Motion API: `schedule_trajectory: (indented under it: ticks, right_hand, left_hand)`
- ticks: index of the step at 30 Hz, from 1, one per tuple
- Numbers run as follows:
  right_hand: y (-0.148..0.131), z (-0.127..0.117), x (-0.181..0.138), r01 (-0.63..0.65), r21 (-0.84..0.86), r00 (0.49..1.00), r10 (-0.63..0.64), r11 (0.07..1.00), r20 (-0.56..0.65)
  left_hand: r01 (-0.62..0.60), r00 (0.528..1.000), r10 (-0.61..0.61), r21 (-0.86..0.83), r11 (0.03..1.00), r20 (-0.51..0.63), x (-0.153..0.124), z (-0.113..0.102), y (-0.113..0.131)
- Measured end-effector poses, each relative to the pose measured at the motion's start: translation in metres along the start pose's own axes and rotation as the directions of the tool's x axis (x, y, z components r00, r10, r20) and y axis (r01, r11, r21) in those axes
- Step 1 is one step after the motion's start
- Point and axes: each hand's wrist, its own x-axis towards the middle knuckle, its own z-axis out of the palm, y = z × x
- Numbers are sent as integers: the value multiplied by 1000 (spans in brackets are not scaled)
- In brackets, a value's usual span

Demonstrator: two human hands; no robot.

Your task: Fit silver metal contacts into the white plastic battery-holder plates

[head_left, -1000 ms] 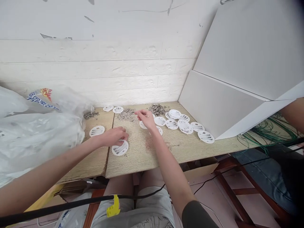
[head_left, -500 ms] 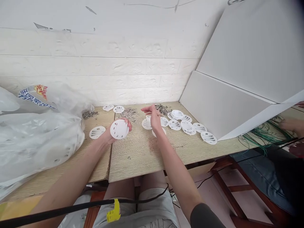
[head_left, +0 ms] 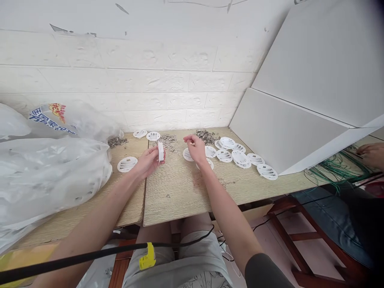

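A wood-grain tabletop (head_left: 177,184), crossed by a seam left of the middle, carries plastic bags (head_left: 54,176) on the left and, along its far side, a left heap (head_left: 117,142), a middle heap (head_left: 171,144) and a right heap (head_left: 207,137) of small bits. White discs (head_left: 224,156) lie clustered right of the middle, with two far discs (head_left: 153,136) left of the middle heap and a lone disc (head_left: 127,164) nearer, beside the bags. Farther right stand white panels (head_left: 285,136), then loose green wires (head_left: 333,168)
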Motion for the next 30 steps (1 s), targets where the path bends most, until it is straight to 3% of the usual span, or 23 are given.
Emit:
schedule_trajectory:
  ticks: [4,8,12,15,17,24,30]
  right_hand:
    - [-1,-8,4,-36,-27,992,33,999,-121]
    - [6,-24,22,-90,-87,976,70,992,-206]
    - [15,-39,42,-68,-355,997,53,932,-52]
    - [21,-46,48,21,-575,995,42,818,96]
    - [25,-47,48,51,-657,990,47,752,132]
    - [36,-45,43,43,-745,982,110,666,156]
    - [36,-42,45,-21,-732,977,170,681,130]
  left_hand:
    - [-13,996,12,-6,1000,-92,1,0,0]
    - [-26,993,42,149,989,-109,-2,2,-2]
    - [-42,994,69,295,955,-80,-4,2,-3]
    - [-10,986,59,297,955,-158,-4,1,-1]
    - [7,976,53,277,961,-211,-3,1,0]
    - [31,946,63,281,959,-319,-4,3,3]
    - [54,953,34,278,959,-302,-4,2,2]
